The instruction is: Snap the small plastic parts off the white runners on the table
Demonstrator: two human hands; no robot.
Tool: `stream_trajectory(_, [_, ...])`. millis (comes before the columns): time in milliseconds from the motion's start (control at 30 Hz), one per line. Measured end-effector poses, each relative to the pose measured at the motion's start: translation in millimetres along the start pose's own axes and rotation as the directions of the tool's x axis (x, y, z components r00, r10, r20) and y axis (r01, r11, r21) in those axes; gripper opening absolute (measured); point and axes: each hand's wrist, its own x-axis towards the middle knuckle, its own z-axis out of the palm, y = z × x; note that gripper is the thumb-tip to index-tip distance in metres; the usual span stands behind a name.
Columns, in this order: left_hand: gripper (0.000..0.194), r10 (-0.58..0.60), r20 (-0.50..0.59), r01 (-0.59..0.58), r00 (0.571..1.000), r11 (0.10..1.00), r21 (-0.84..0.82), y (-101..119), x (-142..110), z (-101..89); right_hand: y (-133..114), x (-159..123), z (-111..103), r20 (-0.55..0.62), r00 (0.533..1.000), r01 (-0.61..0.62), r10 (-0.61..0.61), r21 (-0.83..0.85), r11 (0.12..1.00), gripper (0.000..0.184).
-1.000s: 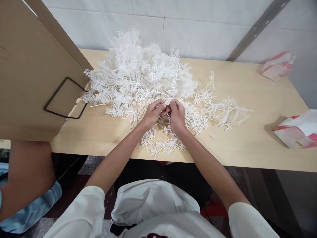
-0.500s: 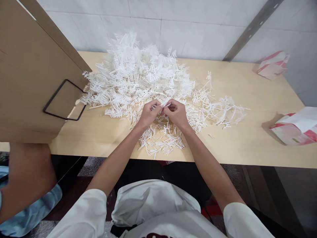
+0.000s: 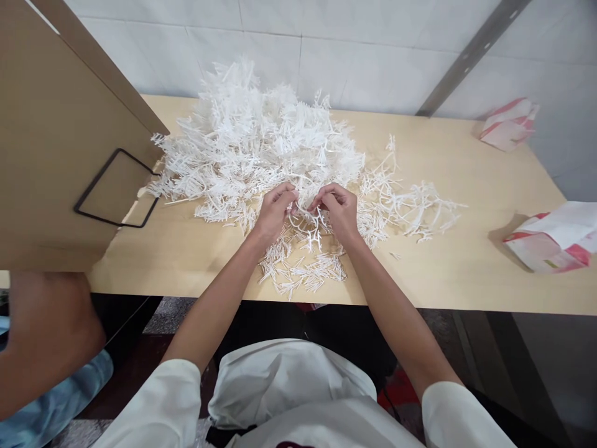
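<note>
My left hand [image 3: 277,210] and my right hand [image 3: 339,209] are just above the front of a heap of white branched pieces [image 3: 265,137], which look like plastic sprues. Between them is a white branched piece [image 3: 313,235] with thin forked ends. The fingers of both hands are bent into a pinch at either side of this piece, though the fingertips are partly hidden. Under and in front of the hands lie many short loose white sticks [image 3: 305,270].
Curved bare white runners [image 3: 424,208] lie right of the heap. Two red-and-white paper packets [image 3: 553,239] stand at the right. On the left rises a brown board [image 3: 60,137] with a black wire frame [image 3: 116,186]. Another person's arm [image 3: 49,336] is below it. A tiled wall [image 3: 364,62] closes the back.
My hands have drawn apart, the left one moving left and the right one slightly right. A forked white piece now shows between them. The view has shifted a little.
</note>
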Motion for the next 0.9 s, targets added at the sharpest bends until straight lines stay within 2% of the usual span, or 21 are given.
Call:
stream_trajectory(100, [0.016,0.037,-0.011,-0.035,0.999,0.995,0.097,-1,1,-2.2,-4,-1,1,0.052,0.995,0.087,-0.080,-0.160,0.983,0.024])
stream_trajectory(167, [0.017,0.102,0.010,-0.102,0.995,0.972,0.213,-2,0,-2.9,-4,-1,4,0.082,0.988,0.145,-0.129,-0.234,0.961,0.023])
stream_trajectory(267, [0.017,0.197,0.041,-0.198,0.980,0.910,0.364,-1,-1,-3.2,-3,-1,6,0.135,0.978,0.191,-0.160,-0.265,0.945,0.020])
stream_trajectory(367, [0.013,0.252,0.099,-0.269,0.963,0.847,0.458,-1,-2,-4.5,0,0,5,0.139,0.979,0.182,-0.148,-0.280,0.942,0.016])
stream_trajectory(500, [0.012,0.260,0.237,-0.351,0.936,0.735,0.581,-2,-3,-6.9,1,1,-1,0.134,0.988,0.113,-0.073,-0.323,0.939,0.009])
stream_trajectory(633, [0.014,0.254,0.323,-0.409,0.912,0.646,0.645,-4,-5,-6.3,0,3,-7,0.145,0.983,0.167,-0.112,-0.467,0.868,0.003])
stream_trajectory(700, [0.012,0.237,0.360,-0.424,0.903,0.634,0.647,-5,-5,-5.1,0,3,-9,0.150,0.977,0.205,-0.148,-0.508,0.837,0.006])
stream_trajectory(767, [0.011,0.219,0.380,-0.426,0.899,0.642,0.638,-4,-6,-4.1,-1,2,-11,0.140,0.979,0.200,-0.151,-0.490,0.849,0.009])
stream_trajectory(900, [0.011,0.202,0.353,-0.393,0.914,0.662,0.638,-3,-7,-3.6,-1,2,-11,0.150,0.987,0.111,-0.054,-0.405,0.907,0.010])
